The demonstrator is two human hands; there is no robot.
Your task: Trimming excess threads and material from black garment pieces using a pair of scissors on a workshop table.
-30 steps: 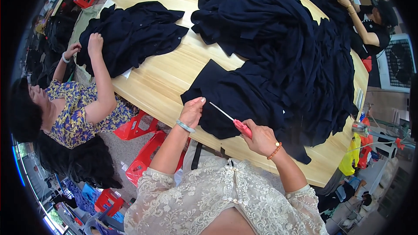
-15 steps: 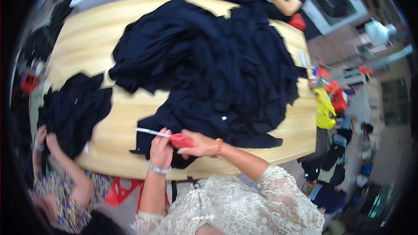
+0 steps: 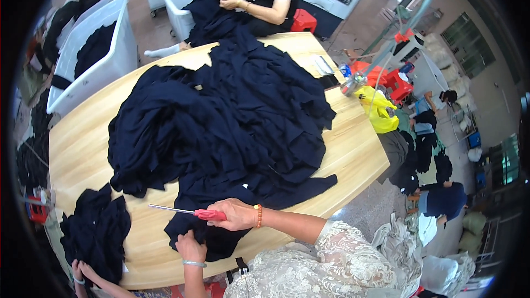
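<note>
My right hand [image 3: 238,214] is closed round the red handles of a pair of scissors [image 3: 210,214]. Their slim silver blades point left above the cloth. Just below, my left hand [image 3: 191,248], with a pale bangle on its wrist, has its fingers curled onto the near edge of a navy garment [image 3: 223,241] and pinches the fabric. That garment lies at the front of a big heap of navy garments [image 3: 221,116] spread over the wooden table [image 3: 72,157]. A small white tag [image 3: 245,186] shows on the cloth beyond my right hand.
At the left, another person's hands [image 3: 83,269] hold a smaller navy pile [image 3: 96,232]. Across the table a person in black [image 3: 270,0] handles navy cloth. White tubs [image 3: 118,38] stand beyond the far left edge. A yellow bag [image 3: 378,111] hangs by the right corner.
My left hand has left the scissors and moved down onto the garment's edge. My right hand keeps the scissors, raised a little away. The view has turned and shifted.
</note>
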